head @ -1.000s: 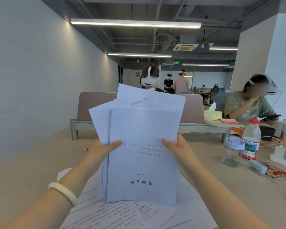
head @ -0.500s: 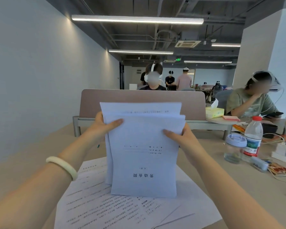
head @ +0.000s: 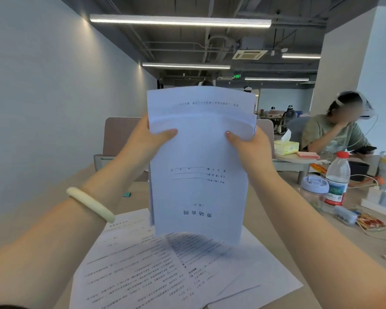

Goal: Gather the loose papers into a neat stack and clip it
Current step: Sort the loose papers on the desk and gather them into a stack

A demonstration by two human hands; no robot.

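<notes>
Paper sheaf (head: 198, 175), held upright above the sheets on the desk (head: 165, 275), was pinched by left hand (head: 147, 139) and right hand (head: 247, 146); staggered top edges might slip crooked.

I see both of my forearms bare with no sleeves, my left hand (head: 146, 139) and right hand (head: 247, 146) ungloved, and a smooth pale cream bangle (head: 89, 204) circling my left wrist.
</notes>
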